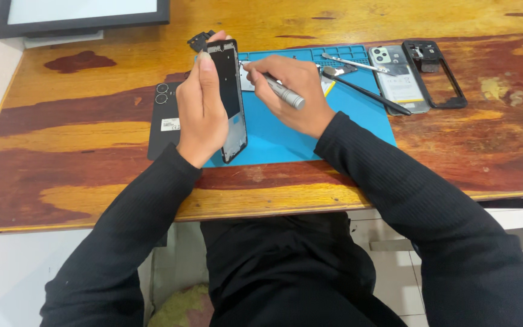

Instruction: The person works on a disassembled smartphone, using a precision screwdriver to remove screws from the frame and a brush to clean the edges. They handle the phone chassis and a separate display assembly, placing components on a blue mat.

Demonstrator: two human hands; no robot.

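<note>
A black phone frame (230, 100) stands tilted on its lower end over the blue mat, open inner side toward the silver screwdriver (286, 92), whose tip meets the frame's upper part.

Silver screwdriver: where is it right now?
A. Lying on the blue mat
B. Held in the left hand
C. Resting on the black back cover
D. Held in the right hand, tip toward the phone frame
D: the right hand grips the silver screwdriver, its tip pointing at the phone frame that the left hand holds upright over the blue mat.
</note>
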